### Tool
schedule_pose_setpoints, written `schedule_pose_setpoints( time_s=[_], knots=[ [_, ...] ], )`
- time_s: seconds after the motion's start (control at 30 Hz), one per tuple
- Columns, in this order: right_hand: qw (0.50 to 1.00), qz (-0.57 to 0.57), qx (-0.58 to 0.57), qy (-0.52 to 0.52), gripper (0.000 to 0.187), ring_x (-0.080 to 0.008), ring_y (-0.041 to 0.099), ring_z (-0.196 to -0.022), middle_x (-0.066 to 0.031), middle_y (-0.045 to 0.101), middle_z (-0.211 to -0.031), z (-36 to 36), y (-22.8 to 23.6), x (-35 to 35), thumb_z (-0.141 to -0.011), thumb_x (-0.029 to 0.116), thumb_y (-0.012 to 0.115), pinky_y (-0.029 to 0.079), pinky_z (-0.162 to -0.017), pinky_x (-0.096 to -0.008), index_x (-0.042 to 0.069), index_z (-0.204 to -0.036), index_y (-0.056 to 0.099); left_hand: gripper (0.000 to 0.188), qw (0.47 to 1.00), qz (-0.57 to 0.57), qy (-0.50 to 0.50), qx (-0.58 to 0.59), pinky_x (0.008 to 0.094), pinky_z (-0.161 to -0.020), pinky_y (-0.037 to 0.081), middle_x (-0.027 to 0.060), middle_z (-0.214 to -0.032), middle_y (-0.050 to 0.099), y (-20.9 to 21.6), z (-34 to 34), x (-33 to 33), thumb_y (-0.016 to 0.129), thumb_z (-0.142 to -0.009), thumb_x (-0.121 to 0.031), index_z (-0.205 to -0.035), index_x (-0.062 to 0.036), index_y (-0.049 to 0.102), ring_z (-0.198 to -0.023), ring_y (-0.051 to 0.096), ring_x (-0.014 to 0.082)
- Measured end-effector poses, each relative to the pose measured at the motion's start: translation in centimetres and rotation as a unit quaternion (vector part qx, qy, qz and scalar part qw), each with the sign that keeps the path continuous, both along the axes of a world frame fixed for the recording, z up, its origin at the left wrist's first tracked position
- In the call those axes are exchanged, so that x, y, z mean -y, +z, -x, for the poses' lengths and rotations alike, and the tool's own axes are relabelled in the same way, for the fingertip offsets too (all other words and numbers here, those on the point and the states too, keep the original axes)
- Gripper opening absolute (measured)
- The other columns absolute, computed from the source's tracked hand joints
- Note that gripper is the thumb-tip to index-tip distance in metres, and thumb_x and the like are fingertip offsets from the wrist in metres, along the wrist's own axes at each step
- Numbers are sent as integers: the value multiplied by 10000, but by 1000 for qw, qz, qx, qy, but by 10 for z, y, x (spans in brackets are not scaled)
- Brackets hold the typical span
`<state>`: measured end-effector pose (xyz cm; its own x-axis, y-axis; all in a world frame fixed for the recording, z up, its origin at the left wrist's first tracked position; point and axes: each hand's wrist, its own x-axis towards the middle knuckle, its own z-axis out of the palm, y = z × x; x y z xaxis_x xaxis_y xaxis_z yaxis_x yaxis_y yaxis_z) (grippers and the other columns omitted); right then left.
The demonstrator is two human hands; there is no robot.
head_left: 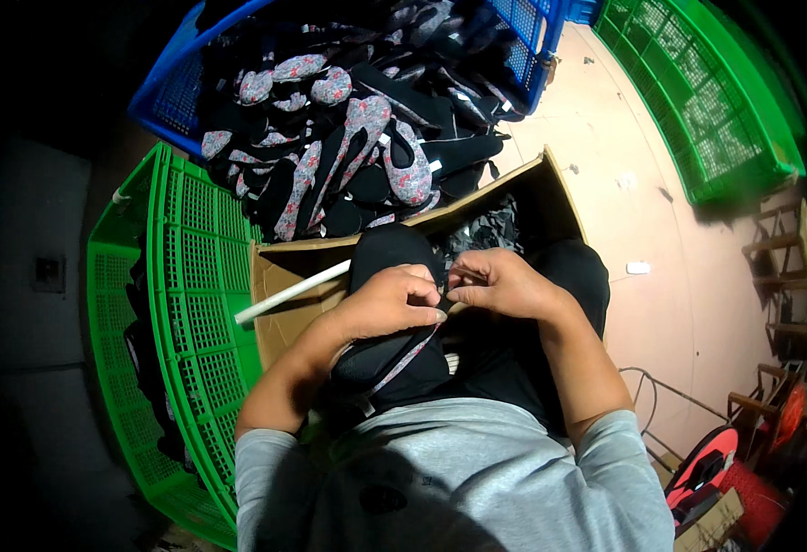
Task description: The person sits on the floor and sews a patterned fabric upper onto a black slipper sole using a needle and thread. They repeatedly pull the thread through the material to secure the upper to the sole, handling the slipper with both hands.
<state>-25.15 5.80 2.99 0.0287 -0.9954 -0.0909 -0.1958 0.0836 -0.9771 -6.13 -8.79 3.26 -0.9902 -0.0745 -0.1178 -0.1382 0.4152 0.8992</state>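
Across my lap lies a black padded fabric piece with a thin floral edge [405, 361] and a small white tag at its lower end. My left hand [394, 301] is closed on its upper end, thumb and fingers pinched together. Close beside it, my right hand [500, 283] pinches at the same dark end, its fingertips almost meeting the left ones. Whether a small tool sits between the right fingers cannot be made out. Just beyond my knees, an open cardboard box [564, 198] holds dark scraps [486, 230].
A large heap of black and floral fabric pieces [362, 138] fills a blue crate [169, 115] ahead. Green crates [206, 304] stand at left, another green crate [698, 101] at far right. A pale tube [293, 292] leans over the box. A white object [638, 268] lies on the floor.
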Motion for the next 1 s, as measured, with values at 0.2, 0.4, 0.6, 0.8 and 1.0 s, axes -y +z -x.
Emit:
schedule_pose_setpoints(
  time_s=[0.2,0.4,0.6,0.8,1.0],
  knots=[
    [990,21,66,-126,136,-46,540,-775,18,614,-848,0,-12,3,-894,96,701,460,-686,-223,14,-969,622,177,991,-89,95,-8,256,-716,378,33,-828,510,1,-23,0,744,-755,-37,-721,-1,574,-797,493,143],
    [993,6,72,-90,219,-90,570,-873,-21,633,-937,-13,-20,8,-908,125,693,481,-790,-262,8,-1080,624,198,908,-280,308,-51,214,-707,353,-10,-826,419,-5,-52,-5,681,-801,30,-674,-10,534,-771,428,88],
    [993,-23,113,-17,345,-64,492,-736,2,560,-794,-46,-28,7,-870,191,752,442,-693,-236,17,-1138,621,191,886,-292,356,-51,208,-688,339,-20,-833,417,-14,-54,-17,659,-844,14,-685,-4,555,-757,424,66],
    [971,-48,228,-47,249,-61,517,-792,23,587,-866,-83,-46,3,-885,154,737,456,-743,-232,10,-1046,614,190,906,-255,334,-48,209,-687,349,-9,-824,441,-24,-52,-20,670,-842,-20,-690,11,561,-765,446,72],
    [975,-63,128,-168,147,-60,519,-702,16,582,-755,-71,-47,10,-907,130,690,458,-647,-248,23,-886,591,201,927,-216,305,-19,220,-709,373,9,-845,488,-31,-52,-14,673,-857,-50,-710,30,562,-783,464,83]
  ],
)
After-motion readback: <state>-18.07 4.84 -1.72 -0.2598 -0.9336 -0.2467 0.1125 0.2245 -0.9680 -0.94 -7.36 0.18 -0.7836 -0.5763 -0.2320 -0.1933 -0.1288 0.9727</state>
